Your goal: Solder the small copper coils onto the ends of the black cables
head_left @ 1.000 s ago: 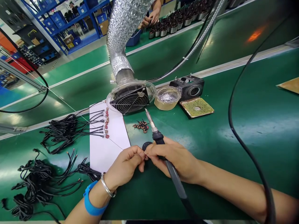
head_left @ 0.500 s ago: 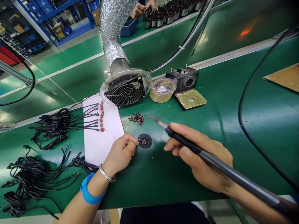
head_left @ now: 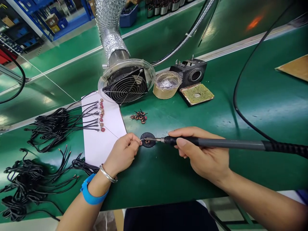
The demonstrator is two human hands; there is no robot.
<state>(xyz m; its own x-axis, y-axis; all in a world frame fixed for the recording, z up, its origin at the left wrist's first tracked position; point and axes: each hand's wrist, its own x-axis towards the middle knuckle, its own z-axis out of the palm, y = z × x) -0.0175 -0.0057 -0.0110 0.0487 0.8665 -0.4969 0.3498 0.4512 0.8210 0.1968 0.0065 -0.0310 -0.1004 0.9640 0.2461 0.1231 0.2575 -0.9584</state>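
My right hand (head_left: 202,154) grips a grey soldering iron (head_left: 216,142) that lies almost level, its tip touching a small coil on a black round pad (head_left: 148,140). My left hand (head_left: 122,153) is pinched at the pad's left edge, holding a thin wire that runs up and left across the white sheet (head_left: 102,134). A blue band and a metal bangle sit on my left wrist. A little pile of small copper coils (head_left: 139,116) lies just beyond the pad.
A fume fan on a silver duct (head_left: 126,85) stands behind, with a tape roll (head_left: 167,85), a black iron stand (head_left: 190,73) and a yellow sponge (head_left: 197,94) to its right. Black cable bundles (head_left: 48,128) cover the left. A black cord (head_left: 240,106) loops at right.
The right hand swung the iron from pointing away to lying level, and brought its tip onto the coil on the pad. The left hand stayed pinched at the pad.
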